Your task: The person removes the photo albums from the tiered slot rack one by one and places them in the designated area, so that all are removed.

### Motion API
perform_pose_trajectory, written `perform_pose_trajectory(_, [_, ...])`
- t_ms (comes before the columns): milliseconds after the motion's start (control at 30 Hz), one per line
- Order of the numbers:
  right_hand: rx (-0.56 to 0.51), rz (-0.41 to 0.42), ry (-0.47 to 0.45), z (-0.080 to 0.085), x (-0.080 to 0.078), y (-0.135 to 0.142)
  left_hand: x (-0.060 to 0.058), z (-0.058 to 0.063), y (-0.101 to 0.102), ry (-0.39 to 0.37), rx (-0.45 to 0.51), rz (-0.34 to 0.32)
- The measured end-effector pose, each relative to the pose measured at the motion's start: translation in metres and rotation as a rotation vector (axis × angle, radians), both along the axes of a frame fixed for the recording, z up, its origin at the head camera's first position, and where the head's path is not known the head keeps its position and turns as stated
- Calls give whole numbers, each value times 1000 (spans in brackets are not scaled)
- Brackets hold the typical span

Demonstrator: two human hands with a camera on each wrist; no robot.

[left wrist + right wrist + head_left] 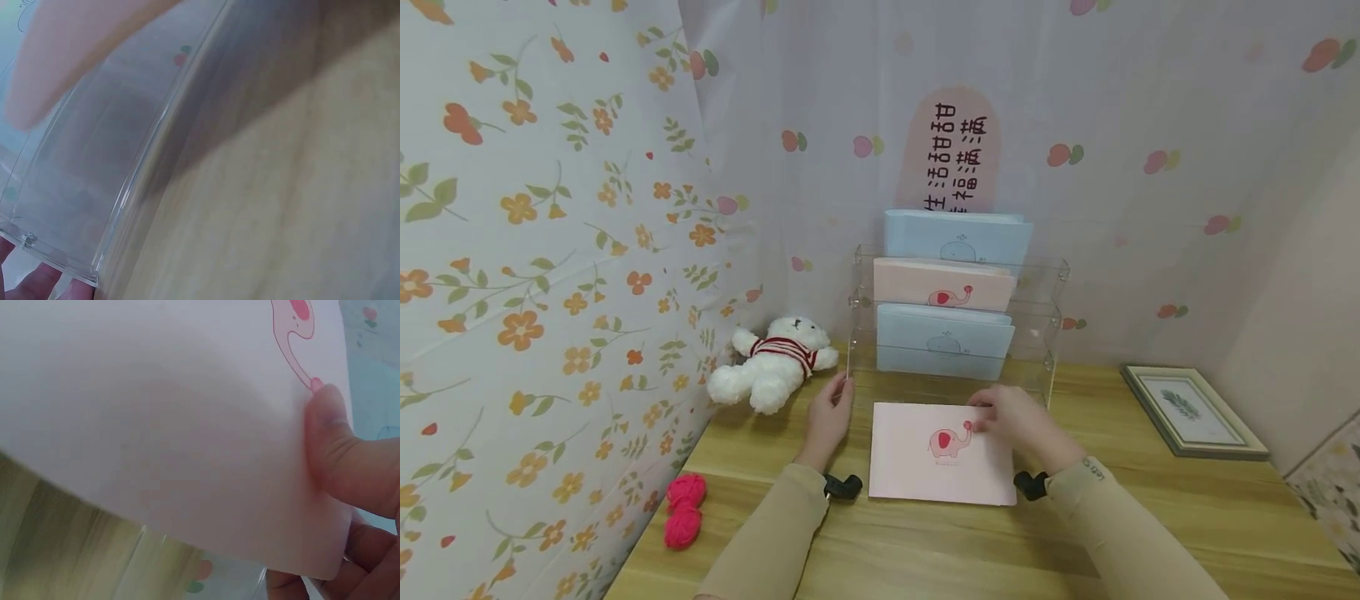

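Observation:
In the head view my right hand [1017, 423] pinches the right edge of a pink notebook [910, 467] with a red-eared elephant on its cover. The right wrist view shows the thumb [328, 434] on the cover and other fingers behind it. My left hand [829, 423] holds the left side of a clear acrylic rack [955, 385], with fingertips [40, 282] around its side edge in the left wrist view. Standing in the rack's tiers are a blue whale notebook [943, 343] at the front, pink elephant ones [910, 283] in the middle and blue ones [917, 233] at the back.
A white teddy bear [782, 358] in a striped shirt lies left of the rack. Pink yarn [685, 510] rests at the table's left edge. At the right lies a framed leaf picture [1187, 410]. Patterned curtains [550, 250] stand behind and left of the wooden table [880, 550].

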State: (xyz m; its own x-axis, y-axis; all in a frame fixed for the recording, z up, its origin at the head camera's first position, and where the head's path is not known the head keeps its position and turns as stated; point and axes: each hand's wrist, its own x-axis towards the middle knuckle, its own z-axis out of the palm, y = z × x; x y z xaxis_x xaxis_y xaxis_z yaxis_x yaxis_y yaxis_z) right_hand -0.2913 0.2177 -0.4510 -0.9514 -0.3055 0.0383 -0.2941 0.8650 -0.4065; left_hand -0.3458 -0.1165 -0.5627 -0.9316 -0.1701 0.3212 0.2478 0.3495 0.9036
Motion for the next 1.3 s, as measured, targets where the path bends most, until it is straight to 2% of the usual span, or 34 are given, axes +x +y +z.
perform_pose_trajectory(67, [39,14,-8,-4,1,-2,0,-2,0,6,0,3])
perform_pose_trajectory(133, [55,21,-10,-8,2,-4,-5,-9,-1,30,-25,12])
perform_pose_trajectory(167, [58,19,-13,-11,2,-5,-2,-5,1,12,-28,21])
perform_pose_trajectory(267, [37,4,-23,-20,3,-7,-2,-3,2,4,-34,26])
perform_pose_trajectory(367, [6,-17,-31,-29,4,-7,5,9,6,-46,-7,21])
perform_pose_trajectory(500, [3,-25,-28,-36,5,-7,7,12,6,-71,-4,24])
perform_pose_trajectory(700, [64,-57,-49,-44,8,-7,6,10,5,-64,2,22])
perform_pose_trajectory(1067, [100,-19,28,-60,10,-1,7,11,5,-70,-9,25])
perform_pose_trajectory(1300, [123,-24,62,-64,12,-2,7,10,4,-54,-1,26])
